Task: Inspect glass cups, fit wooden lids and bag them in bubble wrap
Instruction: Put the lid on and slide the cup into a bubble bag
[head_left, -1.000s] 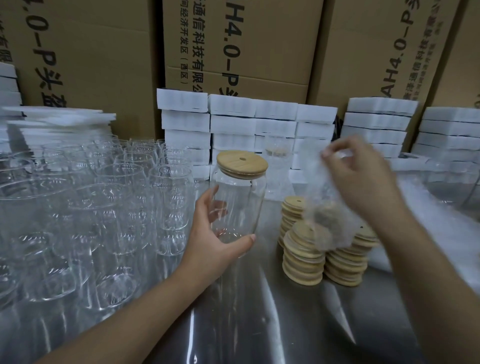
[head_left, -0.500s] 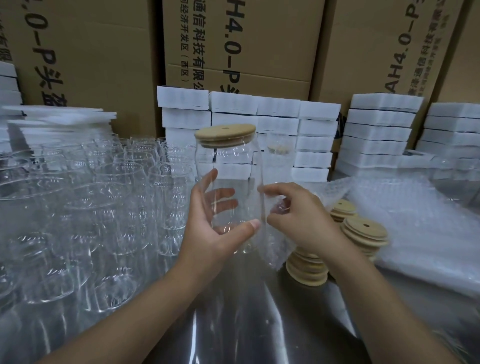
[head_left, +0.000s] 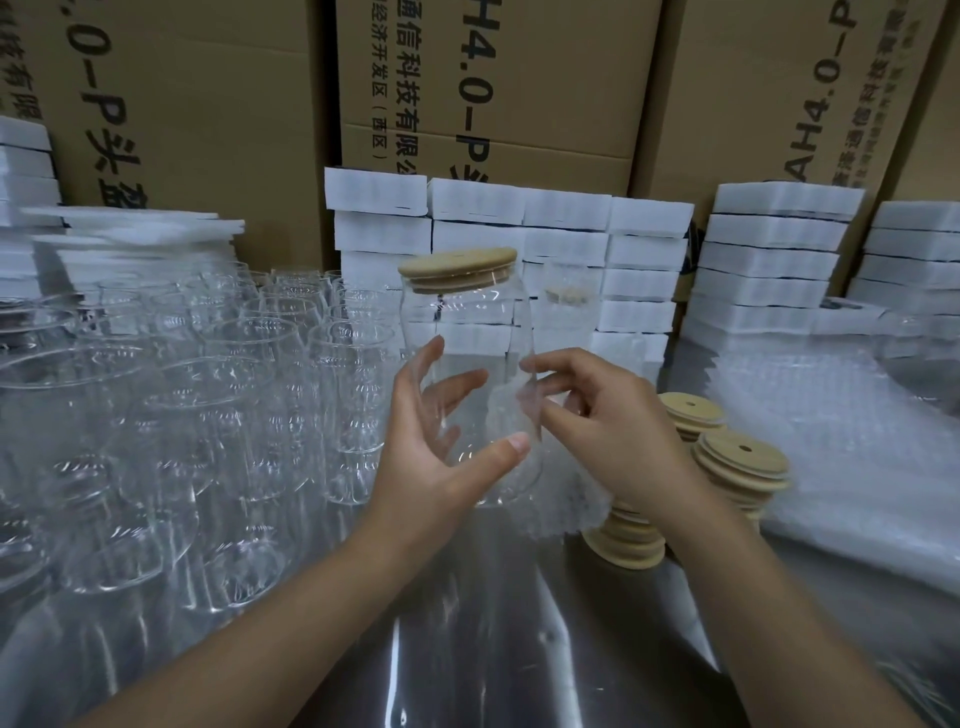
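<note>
Head view: the lid step is done for one piece. A tall clear glass cup (head_left: 467, 332) wearing a round pale wooden lid (head_left: 457, 265) is raised above the middle of the shiny steel counter (head_left: 493, 649). Bagging has not begun, and rows of bare clear glass cups (head_left: 208, 415) wait along the counter's left edge. The left hand (head_left: 431, 467) grips the cup, fingers half curled behind the glass. The right hand (head_left: 608, 431) pinches a thin clear bubble-wrap bag (head_left: 566, 499) beside it.
</note>
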